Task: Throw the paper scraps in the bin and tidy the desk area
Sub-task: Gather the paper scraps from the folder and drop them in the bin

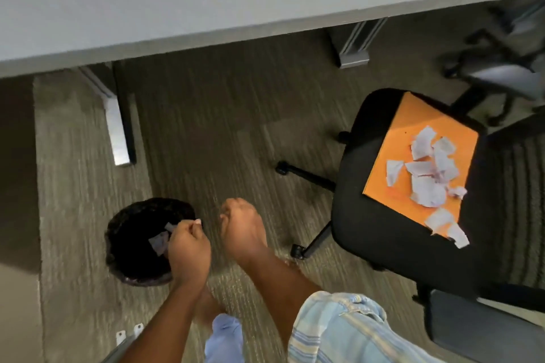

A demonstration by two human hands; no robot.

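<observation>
Head view looks down past a pale desk edge (265,23) onto striped brown carpet (206,127). From where I sit, two grey desk legs (118,127) drop to the floor, one left of centre and one further right under the desk. A black office chair (383,215) stands to the right, its wheeled base spreading toward the middle of the floor. On its seat lies an orange folder (407,141), and most of the torn paper scraps (427,174) sit heaped on that folder, a couple hanging over its near edge. A second dark chair (501,74) is blurred at the upper right.

I see the round black bin (132,233) on the carpet at lower left, well apart from the chair, with nothing between them but bare floor. A few pale scraps already lie inside it.

My left hand (188,247) hovers over the bin's right rim, fingers curled in with the tips close together; I cannot tell whether it pinches a scrap or only overlaps the ones below. My right hand (241,230) is just beside it over the carpet, closed into a loose fist, and I see no paper in it. A striped blue sleeve (339,330) covers the right forearm.
</observation>
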